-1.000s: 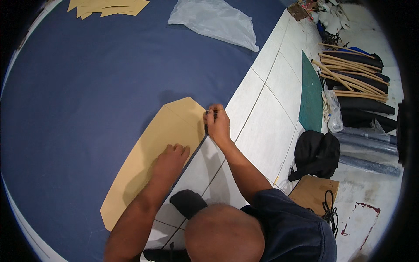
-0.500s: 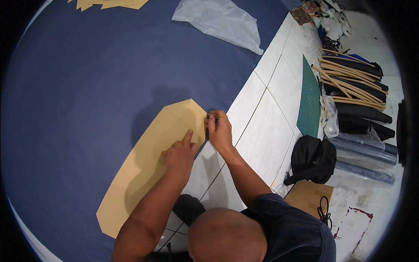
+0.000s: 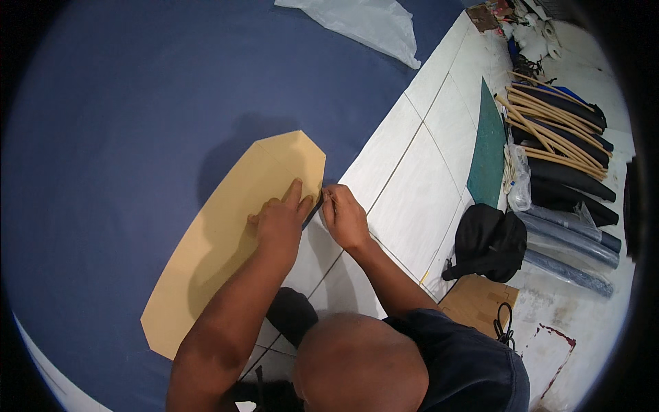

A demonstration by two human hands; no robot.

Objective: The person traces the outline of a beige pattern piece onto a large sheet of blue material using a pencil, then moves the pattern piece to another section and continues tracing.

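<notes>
A long beige card template [image 3: 223,213] with angled corners lies flat on dark blue sheet material [image 3: 103,172]. Over its right side, my left hand [image 3: 278,223] rests with fingers spread, pressing on the card. Pinched fingers of my right hand [image 3: 349,221] meet at the template's right edge, below its upper right corner. They hold a thin pen-like stick, now almost wholly hidden by the fingers. A narrow strip of the blue sheet shows between the card and the white tiles.
Crumpled clear plastic [image 3: 364,27] lies on the sheet's far part. White floor tiles [image 3: 405,185] run along the right. Beyond are a green mat [image 3: 486,147], a black bag [image 3: 489,240], a cardboard piece [image 3: 477,302], wooden sticks [image 3: 549,117] and plastic-wrapped rolls [image 3: 576,237].
My right hand has slid from the template's upper right corner toward me along its right edge. My left hand stays on the card. The whole view has shifted slightly.
</notes>
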